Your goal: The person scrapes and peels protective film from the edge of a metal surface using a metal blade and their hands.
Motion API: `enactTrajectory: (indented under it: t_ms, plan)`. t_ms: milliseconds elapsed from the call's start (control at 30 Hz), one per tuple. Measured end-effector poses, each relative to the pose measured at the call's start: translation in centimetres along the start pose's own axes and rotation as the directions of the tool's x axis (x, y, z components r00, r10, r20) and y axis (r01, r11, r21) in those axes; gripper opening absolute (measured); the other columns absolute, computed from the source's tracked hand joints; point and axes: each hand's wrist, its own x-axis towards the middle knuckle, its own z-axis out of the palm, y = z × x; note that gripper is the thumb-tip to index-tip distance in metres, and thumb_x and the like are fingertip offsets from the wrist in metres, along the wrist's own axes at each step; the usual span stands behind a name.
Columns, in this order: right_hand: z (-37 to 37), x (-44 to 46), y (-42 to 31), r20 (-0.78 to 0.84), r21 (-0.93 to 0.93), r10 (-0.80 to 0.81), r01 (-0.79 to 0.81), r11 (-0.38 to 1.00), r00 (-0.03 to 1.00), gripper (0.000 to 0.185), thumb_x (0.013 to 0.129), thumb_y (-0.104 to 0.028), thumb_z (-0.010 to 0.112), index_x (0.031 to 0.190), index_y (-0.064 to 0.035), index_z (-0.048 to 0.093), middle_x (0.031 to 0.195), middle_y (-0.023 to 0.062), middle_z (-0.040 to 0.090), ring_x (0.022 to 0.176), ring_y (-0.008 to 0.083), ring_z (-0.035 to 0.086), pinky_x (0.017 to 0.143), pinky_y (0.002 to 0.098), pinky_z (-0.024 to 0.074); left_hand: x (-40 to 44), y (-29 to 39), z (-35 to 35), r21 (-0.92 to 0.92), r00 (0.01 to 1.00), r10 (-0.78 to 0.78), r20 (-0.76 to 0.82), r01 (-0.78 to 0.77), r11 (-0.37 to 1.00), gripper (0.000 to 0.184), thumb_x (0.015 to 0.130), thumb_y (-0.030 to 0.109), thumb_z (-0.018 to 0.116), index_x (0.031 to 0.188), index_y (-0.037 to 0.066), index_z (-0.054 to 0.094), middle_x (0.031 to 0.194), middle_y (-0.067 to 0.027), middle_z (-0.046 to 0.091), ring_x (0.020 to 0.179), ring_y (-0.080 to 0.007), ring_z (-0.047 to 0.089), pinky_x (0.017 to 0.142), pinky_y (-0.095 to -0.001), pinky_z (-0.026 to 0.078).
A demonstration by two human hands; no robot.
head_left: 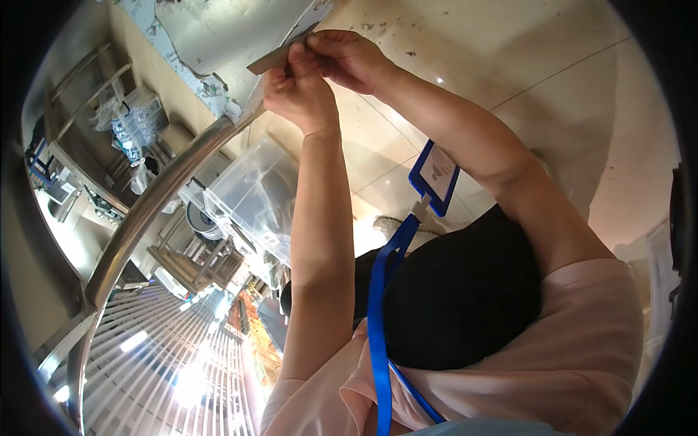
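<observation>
A narrow flat grey-brown strip [269, 61] is held at the edge of a silvery panel [225, 33] that has torn, pale blue patchy covering around it. My left hand [304, 94] pinches the strip from below, its fingers closed on it. Close beside, my right hand [350, 58] is also closed, with fingertips at the strip's upper right end. Exactly what the strip is, I cannot make out. Part of it is hidden behind my fingers.
A curved metal rail [160, 189] runs down the left. Beyond it stand a clear plastic box [254, 192] and a wooden stool [193, 265]. A badge [435, 178] on a blue lanyard hangs below my right forearm, over the tiled floor [552, 65].
</observation>
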Motion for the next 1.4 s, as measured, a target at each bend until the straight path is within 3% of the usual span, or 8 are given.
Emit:
enactTrajectory:
  t_ms: [200, 333, 400, 733, 833, 1133, 1333, 1400]
  plan:
    - [0.3, -0.5, -2.4, -0.099, -0.119, 0.003, -0.015, 0.993, 0.995, 0.020, 0.087, -0.015, 0.048, 0.093, 0.0016, 0.056, 0.089, 0.0108, 0.060, 0.082, 0.0174, 0.059, 0.075, 0.0290, 0.0488, -0.6, 1.8, 1.9, 0.112, 0.996, 0.084, -0.024, -0.081, 0.990, 0.017, 0.080, 0.008, 0.056, 0.073, -0.008, 0.057, 0.066, -0.0090, 0.061, 0.055, -0.0119, 0.055, 0.050, -0.0233, 0.046]
    - [1.4, -1.1, -2.3, -0.160, -0.190, 0.011, -0.042, 0.981, 0.987, 0.019, 0.087, -0.015, 0.048, 0.094, 0.0009, 0.055, 0.087, 0.0103, 0.061, 0.080, 0.0173, 0.059, 0.072, 0.0288, 0.0493, -0.4, 0.9, 0.4, 0.027, 0.994, 0.012, 0.109, -0.015, 1.000, 0.019, 0.083, 0.010, 0.053, 0.076, -0.007, 0.055, 0.067, -0.0092, 0.060, 0.054, -0.0122, 0.053, 0.048, -0.0230, 0.044]
    - [1.8, -1.0, -1.3, -0.113, -0.166, 0.038, -0.056, 0.984, 0.993, 0.019, 0.086, -0.015, 0.049, 0.096, 0.0003, 0.054, 0.085, 0.0091, 0.061, 0.076, 0.0178, 0.061, 0.069, 0.0278, 0.0499, -0.5, 0.7, -0.5, -0.201, 0.993, -0.071, 0.093, 0.088, 0.976, 0.020, 0.085, 0.012, 0.051, 0.080, -0.007, 0.054, 0.068, -0.0115, 0.060, 0.053, -0.0130, 0.054, 0.047, -0.0218, 0.045]
    - [3.0, -0.5, 0.2, -0.125, -0.105, 0.006, -0.019, 0.994, 0.992, 0.018, 0.087, -0.015, 0.049, 0.091, 0.0006, 0.056, 0.082, 0.0092, 0.060, 0.072, 0.0150, 0.059, 0.069, 0.0263, 0.0498, 0.6, 0.3, -2.1, 0.038, 0.999, -0.022, 0.041, 0.021, 0.999, 0.020, 0.083, 0.011, 0.056, 0.072, -0.006, 0.057, 0.063, -0.0091, 0.061, 0.053, -0.0105, 0.055, 0.048, -0.0211, 0.046]
    - [3.0, -0.4, 0.2, -0.155, -0.093, 0.004, -0.019, 0.996, 0.988, 0.017, 0.087, -0.015, 0.049, 0.089, 0.0003, 0.056, 0.081, 0.0086, 0.060, 0.070, 0.0144, 0.058, 0.067, 0.0255, 0.0498, 0.3, 1.1, -1.4, -0.105, 0.999, -0.044, 0.023, 0.046, 0.993, 0.021, 0.082, 0.012, 0.056, 0.071, -0.006, 0.057, 0.063, -0.0097, 0.061, 0.050, -0.0102, 0.055, 0.045, -0.0208, 0.047]
    - [2.8, -0.6, -0.3, -0.148, -0.115, -0.007, -0.011, 0.993, 0.989, 0.017, 0.087, -0.015, 0.048, 0.088, 0.0000, 0.056, 0.077, 0.0070, 0.059, 0.067, 0.0130, 0.058, 0.064, 0.0241, 0.0499, 0.1, 1.4, -0.9, -0.068, 0.999, -0.033, 0.019, 0.034, 0.997, 0.021, 0.082, 0.011, 0.056, 0.071, -0.006, 0.057, 0.063, -0.0095, 0.061, 0.050, -0.0100, 0.055, 0.046, -0.0208, 0.047]
    - [2.6, -0.5, -0.5, -0.132, -0.079, 0.006, -0.016, 0.997, 0.991, 0.018, 0.088, -0.015, 0.047, 0.086, 0.0002, 0.056, 0.076, 0.0068, 0.059, 0.066, 0.0123, 0.057, 0.063, 0.0233, 0.0498, 0.4, 2.0, -1.0, 0.235, 0.997, 0.074, 0.038, -0.081, 0.969, 0.020, 0.081, 0.012, 0.057, 0.069, -0.004, 0.060, 0.058, -0.0067, 0.061, 0.049, -0.0093, 0.055, 0.046, -0.0210, 0.046]
    - [2.6, -0.6, -0.5, -0.127, -0.060, 0.004, -0.012, 0.998, 0.992, 0.018, 0.087, -0.015, 0.047, 0.086, 0.0003, 0.056, 0.076, 0.0068, 0.059, 0.066, 0.0123, 0.058, 0.063, 0.0233, 0.0499, 0.3, 2.1, -0.7, 0.166, 0.999, 0.042, 0.024, -0.045, 0.985, 0.021, 0.080, 0.012, 0.058, 0.067, -0.004, 0.060, 0.056, -0.0067, 0.061, 0.048, -0.0095, 0.056, 0.046, -0.0209, 0.046]
